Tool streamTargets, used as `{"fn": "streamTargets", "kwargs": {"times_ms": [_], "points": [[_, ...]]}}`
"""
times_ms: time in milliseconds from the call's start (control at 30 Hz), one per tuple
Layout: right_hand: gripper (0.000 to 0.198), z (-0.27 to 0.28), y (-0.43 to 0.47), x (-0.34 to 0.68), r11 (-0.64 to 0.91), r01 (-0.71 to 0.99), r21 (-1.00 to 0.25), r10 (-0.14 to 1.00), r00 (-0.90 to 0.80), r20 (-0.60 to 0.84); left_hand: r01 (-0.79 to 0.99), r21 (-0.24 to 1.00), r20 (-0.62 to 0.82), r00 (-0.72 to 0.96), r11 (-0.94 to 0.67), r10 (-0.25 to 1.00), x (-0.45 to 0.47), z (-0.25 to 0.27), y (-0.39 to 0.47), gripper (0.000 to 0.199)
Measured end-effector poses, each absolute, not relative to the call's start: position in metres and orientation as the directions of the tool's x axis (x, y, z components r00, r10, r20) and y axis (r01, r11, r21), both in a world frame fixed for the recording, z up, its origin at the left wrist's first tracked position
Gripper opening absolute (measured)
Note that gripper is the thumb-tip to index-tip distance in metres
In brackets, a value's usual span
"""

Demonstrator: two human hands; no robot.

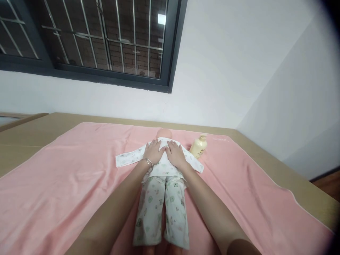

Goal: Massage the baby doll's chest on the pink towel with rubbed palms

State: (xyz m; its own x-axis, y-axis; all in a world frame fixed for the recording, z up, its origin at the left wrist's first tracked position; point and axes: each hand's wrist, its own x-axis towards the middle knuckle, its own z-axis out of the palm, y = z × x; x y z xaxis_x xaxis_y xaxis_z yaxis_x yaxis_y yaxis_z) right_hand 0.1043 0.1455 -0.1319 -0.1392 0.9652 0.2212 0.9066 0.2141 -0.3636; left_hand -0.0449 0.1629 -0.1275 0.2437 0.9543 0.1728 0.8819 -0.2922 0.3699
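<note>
A baby doll (164,133) lies stretched out on a pink cloth (106,141), its bald head at the far end. It wears a white printed long-sleeved top (166,169) and matching trousers (151,209). Flat on the upper left part of the top rests my left hand (153,151), fingers extended, with silver bangles (149,165) at the wrist. My right hand (175,154) lies flat beside it on the upper right part, thumbs close together. Whether the doll is face up or face down I cannot tell. The sleeves spread out to both sides.
A pale yellow pump bottle (199,146) stands on the cloth just right of the doll's right-hand sleeve. Beneath the cloth is a wooden surface (66,124), which meets a white wall (207,71). A dark-framed window (170,71) with metal bars is at upper left.
</note>
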Motion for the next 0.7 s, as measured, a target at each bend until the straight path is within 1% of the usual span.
{"fn": "streamTargets", "kwargs": {"times_ms": [100, 267, 567, 700], "points": [[0.057, -0.1292, 0.1454, 0.1051, 0.213, 0.906, -0.366, 0.967, -0.142, 0.210, 0.879, 0.385, 0.149, 0.241, -0.281, 0.959, -0.0450, -0.1266, 0.1632, 0.061], [0.056, -0.1279, 0.1465, 0.1050, 0.197, 0.912, -0.358, 0.974, -0.141, 0.178, 0.885, 0.377, 0.134, 0.239, -0.273, 0.962, -0.0448, -0.1266, 0.1643, 0.060], [0.055, -0.1293, 0.1456, 0.1050, 0.210, 0.901, -0.380, 0.969, -0.140, 0.205, 0.874, 0.408, 0.124, 0.235, -0.265, 0.964, -0.0464, -0.1277, 0.1643, 0.061], [0.054, -0.1271, 0.1454, 0.1061, 0.219, 0.892, -0.394, 0.968, -0.148, 0.203, 0.865, 0.426, 0.105, 0.243, -0.264, 0.964, -0.0496, -0.1228, 0.1636, 0.065]]}}
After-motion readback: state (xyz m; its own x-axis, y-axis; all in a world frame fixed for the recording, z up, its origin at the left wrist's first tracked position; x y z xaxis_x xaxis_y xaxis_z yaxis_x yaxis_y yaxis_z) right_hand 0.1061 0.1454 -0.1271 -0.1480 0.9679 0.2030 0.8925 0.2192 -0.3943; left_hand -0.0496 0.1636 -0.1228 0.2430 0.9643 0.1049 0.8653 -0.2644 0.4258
